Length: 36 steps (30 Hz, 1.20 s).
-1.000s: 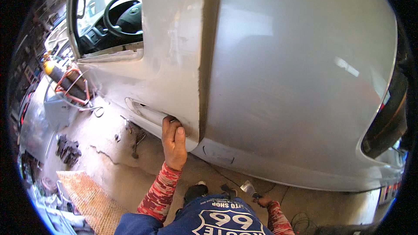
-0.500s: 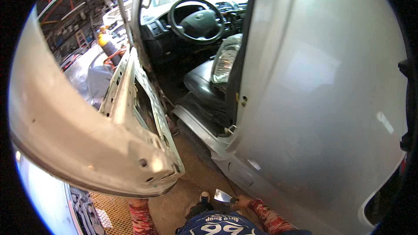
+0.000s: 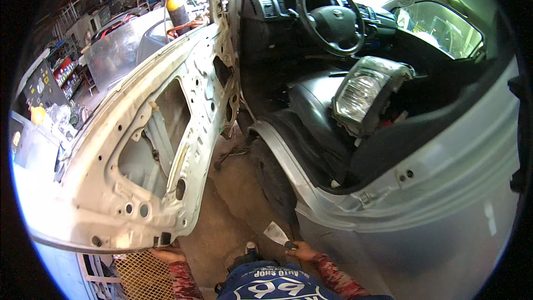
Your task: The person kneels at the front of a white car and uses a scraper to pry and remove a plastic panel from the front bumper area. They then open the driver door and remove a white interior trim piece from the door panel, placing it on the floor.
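In my right hand is a putty knife, its wide metal blade pointing up and to the left, the dark handle inside my closed fingers. My left hand grips the near lower edge of a stripped vehicle door, its fingers partly hidden by the edge. The pale door stands open at the left, showing bare inner metal with holes. To the right is the silver van body with its open doorway. A headlight unit rests on the black seat.
A steering wheel is inside the cab. Brown floor runs between door and van, with a tyre under the sill. Yellow grating lies at lower left. Beyond the door are a yellow-topped cylinder and shelves.
My view has turned, so the door's inner face and more of the cab now show. The door sits at a wider angle from my view; the putty knife stays in my right hand.
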Tool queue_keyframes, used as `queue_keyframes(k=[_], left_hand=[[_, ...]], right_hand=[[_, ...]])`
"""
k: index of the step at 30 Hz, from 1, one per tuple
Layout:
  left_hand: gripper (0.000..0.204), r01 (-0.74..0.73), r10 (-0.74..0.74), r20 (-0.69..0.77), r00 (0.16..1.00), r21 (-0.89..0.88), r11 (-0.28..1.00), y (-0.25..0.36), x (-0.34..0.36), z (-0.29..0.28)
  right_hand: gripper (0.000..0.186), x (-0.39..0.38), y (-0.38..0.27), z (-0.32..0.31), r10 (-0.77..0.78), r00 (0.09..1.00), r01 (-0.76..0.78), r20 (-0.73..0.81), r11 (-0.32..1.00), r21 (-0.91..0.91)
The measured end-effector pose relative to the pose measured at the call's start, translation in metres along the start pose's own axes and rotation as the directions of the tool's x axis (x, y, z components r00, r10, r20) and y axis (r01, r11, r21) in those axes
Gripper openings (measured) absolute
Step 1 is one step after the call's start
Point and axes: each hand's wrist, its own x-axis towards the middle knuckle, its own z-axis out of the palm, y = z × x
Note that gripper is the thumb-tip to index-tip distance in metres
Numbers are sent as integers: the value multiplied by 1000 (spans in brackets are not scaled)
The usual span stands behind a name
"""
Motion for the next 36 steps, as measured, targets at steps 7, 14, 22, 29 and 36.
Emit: queue_keyframes(k=[7, 14, 22, 29, 36], left_hand=[[72, -88, 105, -151, 983, 115, 989, -67, 71, 27], [64, 27, 32, -164, 986, 344, 938, -151, 91, 59], [56, 235, -501, -11, 865, 893, 385, -323, 100, 123], [51, -220, -858, -121, 499, 940, -260, -390, 111, 172], [48, -518, -903, -21, 429, 813, -265, -451, 174, 330]], right_hand=[[55, 89, -32, -97, -23, 974, 22, -224, 1000, -8], [51, 143, -85, -182, -120, 937, 152, -327, 986, 73], [41, 254, -150, -251, -286, 849, 383, -444, 912, 145], [48, 295, -222, -324, -336, 730, 442, -596, 896, 36], [53, 281, -229, -391, -186, 363, 320, -913, 945, -65]])
